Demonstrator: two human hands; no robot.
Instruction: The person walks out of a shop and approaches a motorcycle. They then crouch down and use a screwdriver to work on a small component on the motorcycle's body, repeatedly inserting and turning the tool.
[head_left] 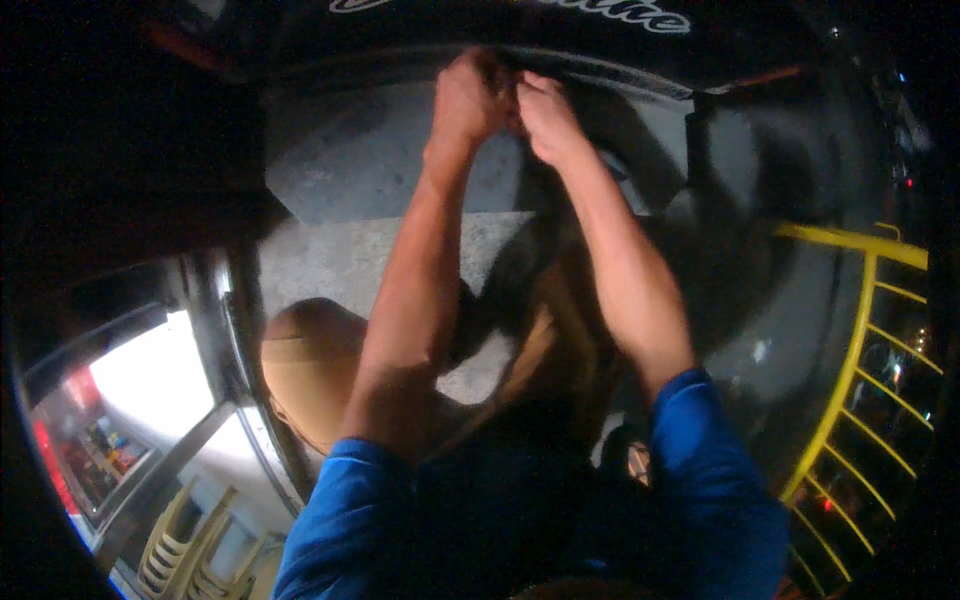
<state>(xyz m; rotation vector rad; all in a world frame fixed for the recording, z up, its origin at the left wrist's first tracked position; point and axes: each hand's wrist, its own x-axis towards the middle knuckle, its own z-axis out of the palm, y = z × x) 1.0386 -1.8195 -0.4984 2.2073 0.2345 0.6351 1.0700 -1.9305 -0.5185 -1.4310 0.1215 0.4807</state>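
Holds left hand and right hand out close together, fingers curled; no telling whether clasping something small between or nothing at all. Has the curved lower edge of a black panel just by the fingertips, touching or apart unclear, long axis running crosswise; left hand about as near as right. Grey surface below.
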